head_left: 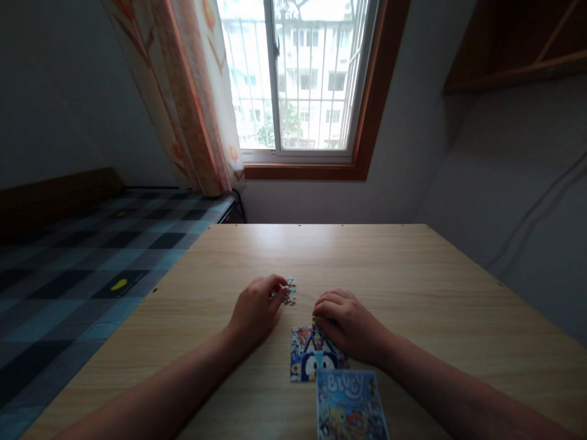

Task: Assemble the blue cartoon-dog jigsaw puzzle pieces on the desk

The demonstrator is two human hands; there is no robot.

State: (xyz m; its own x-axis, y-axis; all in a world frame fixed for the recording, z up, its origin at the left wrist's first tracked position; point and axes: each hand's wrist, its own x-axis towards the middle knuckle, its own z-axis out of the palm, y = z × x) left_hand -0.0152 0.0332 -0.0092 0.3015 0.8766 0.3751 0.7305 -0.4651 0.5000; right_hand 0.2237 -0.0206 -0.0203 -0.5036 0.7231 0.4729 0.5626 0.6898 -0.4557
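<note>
Loose pieces (291,291) are partly covered by the left hand (259,304); the puzzle (315,359), laid on the table (413,275) by the Bluey case (351,406) — contents hidden — is overlapped by the right hand (351,319). Either hand's grip cannot be told.

Daylight from the brown-framed glass window (313,91) washes the pale building (309,67) beyond it nearly white, glows through the sheer orange-flowered curtain (195,85) to its left, and lays a milky glare on the light-wood tabletop (389,263) below it. Away from the window everything dims, the brown wooden shelf (513,70) to its right sinking almost to black. Well below the window, small multicoloured puzzle pieces (291,293) and the fine print on the flat blue rectangular case (352,406) blur, while wide-angle distortion stretches the edges.
</note>
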